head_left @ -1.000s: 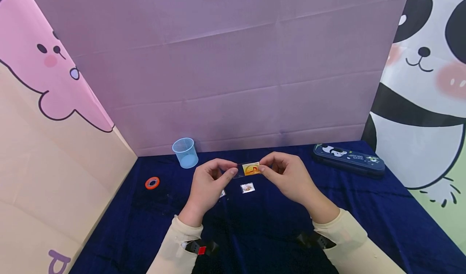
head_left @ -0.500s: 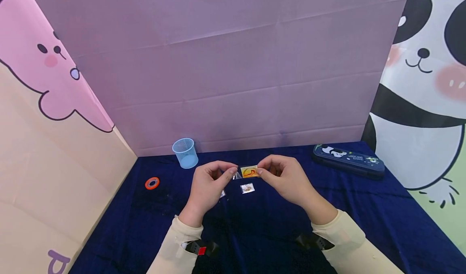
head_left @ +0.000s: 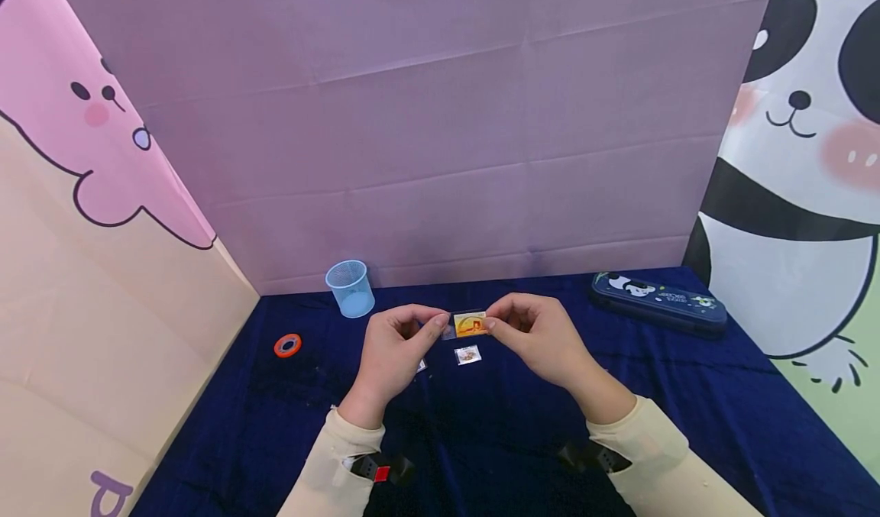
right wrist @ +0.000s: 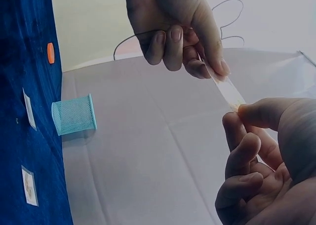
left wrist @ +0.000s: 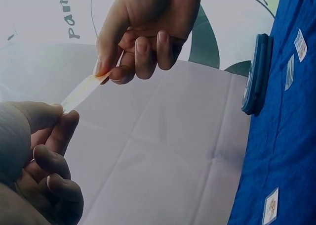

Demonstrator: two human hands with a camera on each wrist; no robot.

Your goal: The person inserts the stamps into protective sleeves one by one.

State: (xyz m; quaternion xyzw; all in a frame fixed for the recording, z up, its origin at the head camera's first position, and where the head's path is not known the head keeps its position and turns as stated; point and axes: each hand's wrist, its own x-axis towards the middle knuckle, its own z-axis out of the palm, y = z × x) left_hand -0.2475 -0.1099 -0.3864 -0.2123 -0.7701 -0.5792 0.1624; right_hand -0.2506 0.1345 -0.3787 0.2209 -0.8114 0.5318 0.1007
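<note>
A small flat card with a yellow-orange print [head_left: 470, 324], edged by clear plastic film, is stretched between both hands above the table. My left hand [head_left: 395, 349] pinches the clear end between thumb and forefinger. At the printed end, my right hand [head_left: 539, 341] has the same kind of pinch. Both wrist views show the card nearly edge-on, as a pale strip [left wrist: 83, 92], the other fingers curled beneath. Just below it on the cloth lies a small white picture card [head_left: 468, 355]. A second white card [head_left: 422, 365] is mostly hidden by the left hand.
A dark blue cloth [head_left: 227, 425] covers the table. Toward the back left stands a light blue mesh cup [head_left: 349, 288], with an orange tape ring [head_left: 287, 345] nearer. A navy pencil case [head_left: 658, 302] lies back right. A clear-looking flat piece [left wrist: 289, 71] also lies on the cloth.
My right hand has shifted slightly left and down, bringing the printed card a little lower and closer to my left hand. The film's glare has changed. Both pinches are kept.
</note>
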